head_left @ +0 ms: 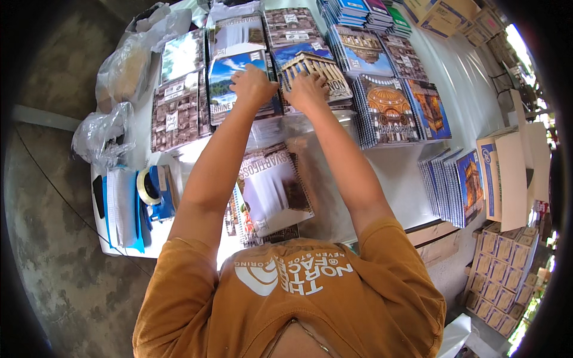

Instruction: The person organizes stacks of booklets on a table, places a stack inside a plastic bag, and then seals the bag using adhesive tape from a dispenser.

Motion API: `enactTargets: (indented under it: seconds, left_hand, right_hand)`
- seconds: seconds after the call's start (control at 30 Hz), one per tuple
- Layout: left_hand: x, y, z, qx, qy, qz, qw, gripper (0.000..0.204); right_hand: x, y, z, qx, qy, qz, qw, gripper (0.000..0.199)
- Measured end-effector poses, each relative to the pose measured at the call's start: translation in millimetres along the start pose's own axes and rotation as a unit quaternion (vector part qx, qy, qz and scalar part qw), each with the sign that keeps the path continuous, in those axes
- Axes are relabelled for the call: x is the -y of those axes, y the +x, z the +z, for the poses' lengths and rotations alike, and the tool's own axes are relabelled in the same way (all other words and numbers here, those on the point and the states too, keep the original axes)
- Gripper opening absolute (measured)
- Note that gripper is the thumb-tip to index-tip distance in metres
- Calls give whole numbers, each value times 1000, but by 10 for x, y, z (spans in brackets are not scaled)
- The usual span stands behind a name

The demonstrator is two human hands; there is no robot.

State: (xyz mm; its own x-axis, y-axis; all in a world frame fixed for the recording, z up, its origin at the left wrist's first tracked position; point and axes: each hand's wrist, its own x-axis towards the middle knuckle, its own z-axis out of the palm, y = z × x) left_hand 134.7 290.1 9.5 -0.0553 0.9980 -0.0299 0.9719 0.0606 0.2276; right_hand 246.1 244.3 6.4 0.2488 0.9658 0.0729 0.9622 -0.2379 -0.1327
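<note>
The left hand (253,86) lies on the right side of a lake-cover notebook (225,70), its fingers spread and bent over the cover; the right hand (307,90), just beside it, rests fingers down on the lower part of a temple-cover notebook (304,59). Whether either hand grips its notebook or merely presses on it I cannot tell, since the backs of the hands hide the thumbs. Both notebooks lie face up on the white table (412,185). To the left of the left hand are stacks of brown-patterned notebooks (173,119), with crumpled clear plastic (107,134) farther out and a roll of tape (147,186) nearer the body. Right of the right hand sits a stack topped by a dome-interior notebook (387,104), and past it, closer to the body, a leaning row of spiral notebooks (441,185) near a cardboard box (507,173). Between the forearms, nearer the body than both hands, a waterfall-cover notebook (268,188) lies tilted over others.
</note>
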Motion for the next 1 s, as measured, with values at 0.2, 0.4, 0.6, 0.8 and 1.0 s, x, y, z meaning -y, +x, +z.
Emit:
enactTargets:
  seconds: [0.2, 0.4, 0.6, 0.8, 1.0]
  left_hand:
    - [208, 60, -46, 19, 11, 43, 999, 50]
    - [770, -243, -1074, -199, -35, 171, 964, 38]
    - [445, -2145, -1452, 172, 102, 146, 969, 78]
    - [1710, -2139, 322, 87, -362, 293, 881, 46]
    - [2357, -922, -497, -252, -85, 8, 964, 37]
  right_hand:
    - [-478, 404, -152, 103, 578, -18, 809, 20]
    - [-1029, -570, -690, -44, 695, -101, 711, 28]
    - [-1037, -1642, -1416, -75, 669, -181, 717, 24]
    - [-697, -1725, -126, -114, 336, -471, 807, 37]
    - [-746, -1942, 311, 104, 240, -402, 877, 48]
